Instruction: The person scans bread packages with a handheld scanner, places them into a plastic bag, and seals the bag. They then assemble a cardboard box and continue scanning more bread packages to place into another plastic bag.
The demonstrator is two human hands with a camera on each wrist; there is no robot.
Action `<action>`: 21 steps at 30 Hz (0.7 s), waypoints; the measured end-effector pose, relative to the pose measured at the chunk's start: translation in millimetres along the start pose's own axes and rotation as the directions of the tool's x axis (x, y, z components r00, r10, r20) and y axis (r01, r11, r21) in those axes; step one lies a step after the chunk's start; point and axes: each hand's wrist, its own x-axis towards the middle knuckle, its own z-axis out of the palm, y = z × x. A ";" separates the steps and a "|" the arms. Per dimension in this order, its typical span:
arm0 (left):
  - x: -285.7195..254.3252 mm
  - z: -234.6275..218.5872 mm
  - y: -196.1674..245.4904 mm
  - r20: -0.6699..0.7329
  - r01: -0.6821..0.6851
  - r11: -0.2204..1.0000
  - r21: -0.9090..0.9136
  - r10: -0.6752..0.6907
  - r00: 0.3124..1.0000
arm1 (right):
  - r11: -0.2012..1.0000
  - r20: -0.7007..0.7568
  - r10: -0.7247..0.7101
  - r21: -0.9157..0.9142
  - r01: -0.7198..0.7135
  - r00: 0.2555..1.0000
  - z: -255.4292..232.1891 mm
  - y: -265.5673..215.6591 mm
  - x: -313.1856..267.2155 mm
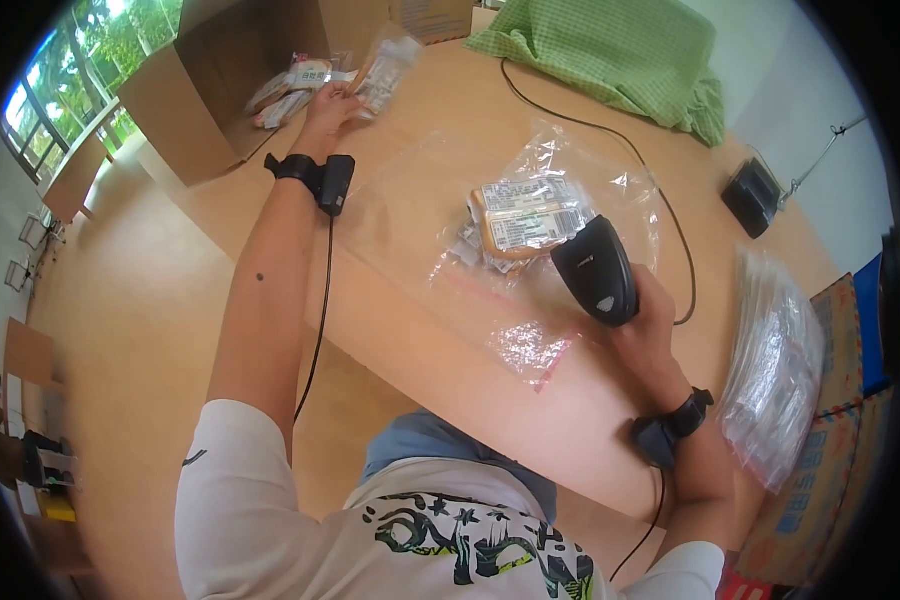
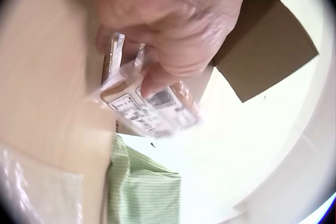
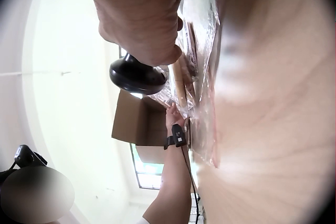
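Note:
At the far left of the table, my left hand (image 1: 335, 112) pinches a clear-wrapped bread packet (image 1: 385, 75); in the left wrist view its printed label and barcode (image 2: 163, 98) face the camera. Other bread packets (image 1: 305, 75) lie beside that hand at the mouth of a cardboard box (image 1: 165, 105). My right hand (image 1: 652, 325) grips the handle of a black barcode scanner (image 1: 598, 270). The scanner's head overlaps the corner of a labelled bread packet (image 1: 530, 215), which lies on top of other packets on a clear plastic bag (image 1: 400, 195).
A green checked cloth (image 1: 610, 60) covers something at the back. The black cable (image 1: 660, 185) curves across the table right of the packets. A small black stand (image 1: 752, 195) is at the right edge, with a stack of clear bags (image 1: 775, 370) nearer me, beside printed cartons (image 1: 820, 470).

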 end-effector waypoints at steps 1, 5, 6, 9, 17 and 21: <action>-9.4 -1.1 6.3 0.046 0.014 0.976 -0.215 -0.004 0.999 | 1.000 -0.004 0.006 0.011 -0.006 1.000 -0.5 0.4 0.1; -34.4 10.3 29.1 0.077 0.048 0.833 -0.552 -0.007 0.997 | 0.996 -0.028 0.045 0.075 -0.043 0.999 1.0 3.1 0.0; -43.6 13.9 36.9 0.074 -0.081 0.911 -0.404 0.121 0.990 | 0.994 -0.035 0.059 0.093 -0.055 0.998 0.8 3.6 0.1; -86.1 25.5 70.0 0.187 -0.480 0.875 0.062 0.462 0.867 | 0.991 -0.026 0.070 0.120 -0.066 0.997 -2.0 -1.3 1.5; -98.7 113.3 55.0 0.449 0.354 0.445 -0.822 0.125 0.885 | 0.982 -0.052 0.049 0.185 -0.038 0.997 -0.9 -2.7 2.8; -118.3 121.5 63.4 0.371 0.282 0.483 -0.829 0.098 0.924 | 0.981 -0.033 0.051 0.190 -0.043 0.998 -2.2 -2.8 3.3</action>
